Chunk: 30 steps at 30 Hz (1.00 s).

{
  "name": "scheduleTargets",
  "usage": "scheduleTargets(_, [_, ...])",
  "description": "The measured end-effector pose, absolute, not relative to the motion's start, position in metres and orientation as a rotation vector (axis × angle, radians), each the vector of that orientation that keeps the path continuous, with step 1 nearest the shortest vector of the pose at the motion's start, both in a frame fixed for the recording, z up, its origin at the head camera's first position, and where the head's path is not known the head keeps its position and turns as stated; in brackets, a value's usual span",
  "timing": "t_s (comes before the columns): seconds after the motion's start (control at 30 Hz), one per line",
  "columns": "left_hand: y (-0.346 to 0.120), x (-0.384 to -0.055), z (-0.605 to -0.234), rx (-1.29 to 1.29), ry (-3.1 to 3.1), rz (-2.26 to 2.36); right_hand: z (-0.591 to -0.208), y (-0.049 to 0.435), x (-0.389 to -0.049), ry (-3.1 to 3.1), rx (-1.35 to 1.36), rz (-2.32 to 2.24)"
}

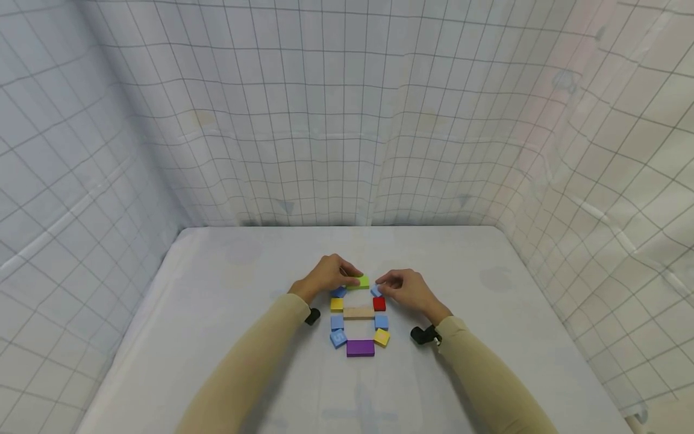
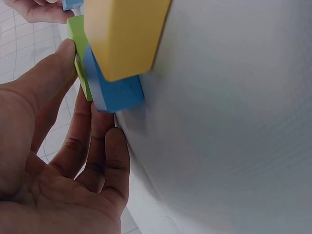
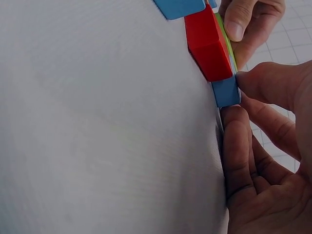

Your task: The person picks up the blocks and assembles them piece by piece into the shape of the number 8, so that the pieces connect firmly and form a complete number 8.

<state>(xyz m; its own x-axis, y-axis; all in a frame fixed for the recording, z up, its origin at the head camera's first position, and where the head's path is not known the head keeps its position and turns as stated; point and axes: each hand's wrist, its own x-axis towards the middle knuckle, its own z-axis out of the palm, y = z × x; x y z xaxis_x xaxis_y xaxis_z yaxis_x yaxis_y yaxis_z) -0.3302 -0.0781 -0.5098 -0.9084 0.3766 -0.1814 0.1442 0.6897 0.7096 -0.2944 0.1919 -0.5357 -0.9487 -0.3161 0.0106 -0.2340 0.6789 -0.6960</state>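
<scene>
My left hand pinches a lime-green block between thumb and fingers at the far end of a ring of coloured blocks. In the left wrist view the thumb lies on the green block's top edge, with a blue block and a yellow block beside it. At the ring's far right corner, my right hand holds a small light-blue block with thumb and fingers. That blue block sits turned at an angle, right by a red block.
Nearer me, the ring continues with a yellow block, a plain wooden bar across the middle, several blue blocks, another yellow block and a purple block. Grid-patterned curtains surround the white table.
</scene>
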Motion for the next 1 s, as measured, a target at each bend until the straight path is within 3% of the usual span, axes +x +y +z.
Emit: scheduleTargets(1.0, [-0.0856,-0.3330,-0.5145,0.569,2.540,1.041,-0.5386,0.1935,-0.2962,2.771,-0.470,-1.138])
